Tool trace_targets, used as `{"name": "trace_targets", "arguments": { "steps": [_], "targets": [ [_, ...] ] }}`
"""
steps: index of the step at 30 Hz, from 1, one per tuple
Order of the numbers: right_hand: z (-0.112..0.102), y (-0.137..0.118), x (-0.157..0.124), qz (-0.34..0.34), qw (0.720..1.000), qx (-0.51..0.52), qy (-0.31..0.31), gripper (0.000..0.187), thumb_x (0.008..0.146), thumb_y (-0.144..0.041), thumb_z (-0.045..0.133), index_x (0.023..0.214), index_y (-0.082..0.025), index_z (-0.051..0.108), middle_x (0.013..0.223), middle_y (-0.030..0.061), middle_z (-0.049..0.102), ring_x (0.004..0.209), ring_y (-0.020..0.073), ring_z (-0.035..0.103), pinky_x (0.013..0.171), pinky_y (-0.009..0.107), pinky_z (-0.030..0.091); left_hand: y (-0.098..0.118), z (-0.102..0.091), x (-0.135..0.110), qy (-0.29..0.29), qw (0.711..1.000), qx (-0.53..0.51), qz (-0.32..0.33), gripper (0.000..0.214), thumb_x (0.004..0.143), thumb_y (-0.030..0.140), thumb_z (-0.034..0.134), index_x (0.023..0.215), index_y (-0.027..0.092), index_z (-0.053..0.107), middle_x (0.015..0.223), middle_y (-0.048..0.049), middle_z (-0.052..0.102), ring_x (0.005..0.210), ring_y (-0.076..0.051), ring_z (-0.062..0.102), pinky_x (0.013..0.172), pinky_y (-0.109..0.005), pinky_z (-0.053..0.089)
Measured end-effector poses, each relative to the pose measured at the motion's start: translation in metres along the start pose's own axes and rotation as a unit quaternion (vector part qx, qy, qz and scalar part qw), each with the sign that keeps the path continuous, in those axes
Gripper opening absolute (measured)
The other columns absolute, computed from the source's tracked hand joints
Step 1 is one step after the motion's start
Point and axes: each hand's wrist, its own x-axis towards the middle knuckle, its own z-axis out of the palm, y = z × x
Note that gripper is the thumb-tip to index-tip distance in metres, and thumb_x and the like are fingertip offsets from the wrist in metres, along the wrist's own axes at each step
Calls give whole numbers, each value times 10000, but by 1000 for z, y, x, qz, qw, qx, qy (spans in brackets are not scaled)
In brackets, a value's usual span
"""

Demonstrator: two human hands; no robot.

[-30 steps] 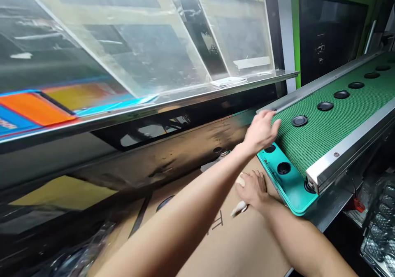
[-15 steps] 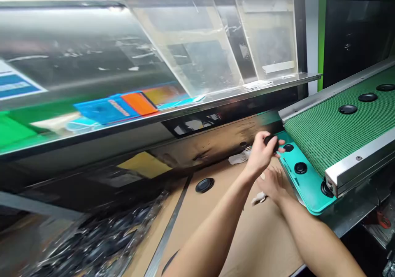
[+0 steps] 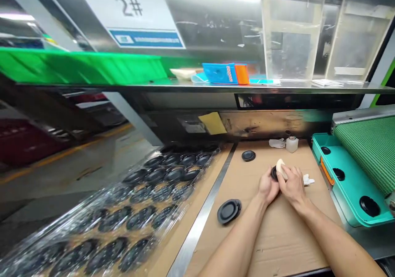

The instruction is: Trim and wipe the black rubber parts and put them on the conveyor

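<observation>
Over the cardboard-covered table, my left hand is closed around a small round black part. A folded white cloth is pinched in my right hand and pressed against that part. The fingers partly hide both items. Two more round black parts lie on the cardboard: one farther back, and a larger-looking one beside my left forearm. Just right of my right hand lies a crumpled white scrap.
A teal tray with black parts stands at the right, beside a green conveyor belt. At the back are a small white bottle and white tissue. Plastic-wrapped rows of black parts fill the left. A metal shelf crosses above.
The view has swung left. My left hand has brought the black part from beside the teal tray to over the cardboard. My right hand now presses a white cloth on it.
</observation>
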Motion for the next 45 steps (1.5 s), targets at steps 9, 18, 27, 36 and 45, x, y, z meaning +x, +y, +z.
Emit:
{"name": "trace_targets", "arguments": {
  "steps": [9, 18, 27, 36, 45],
  "targets": [
    [13, -22, 2, 3, 995, -96, -35, 309, 981, -324, 514, 1182, -210, 720, 981, 118, 640, 904, 241, 509, 820, 348, 406, 7, -11, 2, -9, 999, -43, 15, 389, 1013, 316, 421, 1323, 157, 594, 1337, -146, 650, 1222, -252, 639, 1102, -409, 474],
    [14, -23, -1, -7, 992, -119, -44, 303, 964, -318, 545, 1188, -214, 722, 997, 114, 633, 912, 234, 507, 835, 338, 407, 8, -11, 10, 13, 997, -71, 33, 380, 980, 264, 414, 1287, 149, 605, 1291, -148, 669, 1196, -254, 653, 1059, -419, 511],
    [3, -18, 3, -22, 982, -166, -87, 325, 1001, -288, 463, 1194, -202, 709, 1033, 140, 647, 909, 253, 508, 817, 364, 400, 8, -10, 5, -21, 999, -41, 20, 366, 1026, 308, 390, 1189, 118, 657, 1225, -166, 693, 1204, -266, 642, 1100, -428, 479],
    [0, -15, 2, -65, 979, -169, -90, 321, 996, -297, 468, 1202, -206, 697, 1076, 137, 653, 910, 254, 506, 809, 367, 403, 7, -11, 4, -16, 1000, -22, -8, 372, 1028, 328, 387, 1146, 116, 670, 1210, -167, 696, 1179, -273, 650, 1079, -441, 501],
    [3, -18, -4, -94, 981, -138, -99, 339, 998, -327, 471, 1237, -220, 688, 1109, 133, 648, 954, 256, 511, 829, 364, 417, 10, -13, 3, 1, 1000, -26, -16, 374, 1039, 331, 366, 1126, 113, 658, 1202, -167, 694, 1175, -262, 655, 1086, -437, 498]
  ]
}}
